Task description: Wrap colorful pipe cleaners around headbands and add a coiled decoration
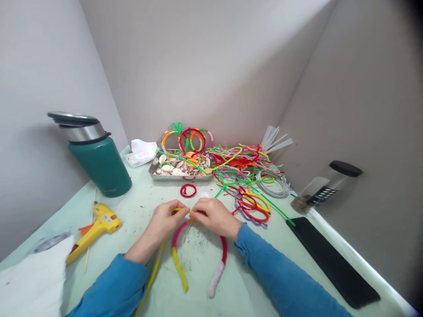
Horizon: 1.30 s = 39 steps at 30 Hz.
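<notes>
Both my hands meet over a headband wrapped in yellow, red and pale pink pipe cleaners, lying arched on the pale green table. My left hand pinches a yellow pipe cleaner that trails back toward me along my sleeve. My right hand is closed on the same yellow strand at the top of the headband's arch. A small red pipe-cleaner ring lies just beyond my fingers.
A metal tray of seashells with wrapped hoops stands at the back, beside a heap of loose coloured pipe cleaners. A green flask and yellow glue gun are left; a black phone and a tilted jar right.
</notes>
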Each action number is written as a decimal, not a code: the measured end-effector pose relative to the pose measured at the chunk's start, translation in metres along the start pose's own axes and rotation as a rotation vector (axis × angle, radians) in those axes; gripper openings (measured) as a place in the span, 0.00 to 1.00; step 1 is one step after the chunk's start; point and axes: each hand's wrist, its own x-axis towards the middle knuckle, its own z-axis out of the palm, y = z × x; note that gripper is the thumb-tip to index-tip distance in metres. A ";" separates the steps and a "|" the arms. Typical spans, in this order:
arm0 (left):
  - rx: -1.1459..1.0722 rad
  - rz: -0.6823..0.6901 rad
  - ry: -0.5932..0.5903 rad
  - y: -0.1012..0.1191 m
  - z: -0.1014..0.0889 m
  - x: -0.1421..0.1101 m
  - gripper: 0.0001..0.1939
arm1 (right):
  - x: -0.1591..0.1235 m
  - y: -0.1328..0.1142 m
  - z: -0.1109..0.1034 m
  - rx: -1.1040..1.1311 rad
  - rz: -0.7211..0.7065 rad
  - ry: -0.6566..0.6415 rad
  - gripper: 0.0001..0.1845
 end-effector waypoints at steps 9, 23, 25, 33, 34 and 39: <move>-0.199 -0.088 -0.027 0.010 0.001 -0.003 0.13 | 0.002 0.000 -0.003 0.353 0.214 0.069 0.10; -0.445 -0.148 -0.194 0.011 0.002 -0.008 0.13 | 0.003 -0.005 0.006 0.830 0.433 0.118 0.12; -0.446 -0.160 -0.188 0.011 0.002 -0.008 0.13 | 0.004 -0.006 0.006 0.852 0.431 0.117 0.12; -0.431 -0.194 -0.169 0.010 -0.001 -0.007 0.14 | 0.003 -0.002 0.007 0.963 0.382 0.069 0.11; -0.431 -0.196 -0.173 0.009 -0.001 -0.007 0.14 | 0.003 -0.002 0.007 0.965 0.379 0.062 0.11; -0.401 -0.208 -0.116 0.010 0.000 -0.007 0.16 | 0.003 -0.004 0.007 0.899 0.391 0.091 0.14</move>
